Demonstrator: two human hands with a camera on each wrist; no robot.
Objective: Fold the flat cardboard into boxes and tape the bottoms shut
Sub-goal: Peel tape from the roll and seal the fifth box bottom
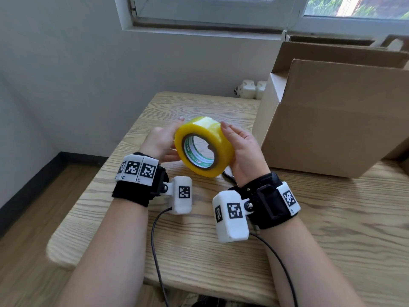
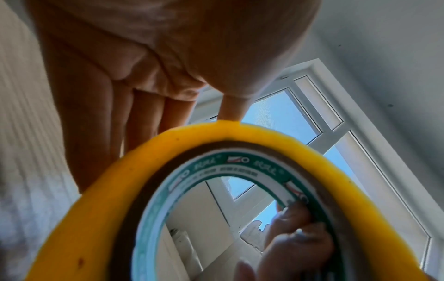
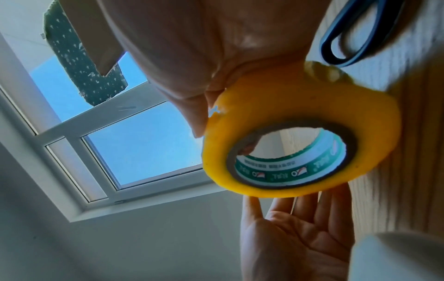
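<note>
A yellow tape roll (image 1: 204, 165) with a green-printed core is held up above the wooden table (image 1: 332, 229), its hole facing me. My right hand (image 1: 238, 147) grips its right side: the thumb lies on the outer winding, and the left wrist view shows the fingers (image 2: 295, 224) curled into the core. My left hand (image 1: 168, 139) lies against the left side with straight fingers; the right wrist view shows its flat palm (image 3: 300, 241) touching the roll (image 3: 288, 106). A cardboard box (image 1: 332, 120) stands at the right with its flaps up.
Dark-handled scissors (image 3: 348, 40) lie on the table under my right hand, with only a loop (image 1: 228, 175) showing in the head view. More cardboard (image 1: 332, 52) leans behind the box below the window. The table's left edge drops to the floor. Cables trail from both wrist cameras.
</note>
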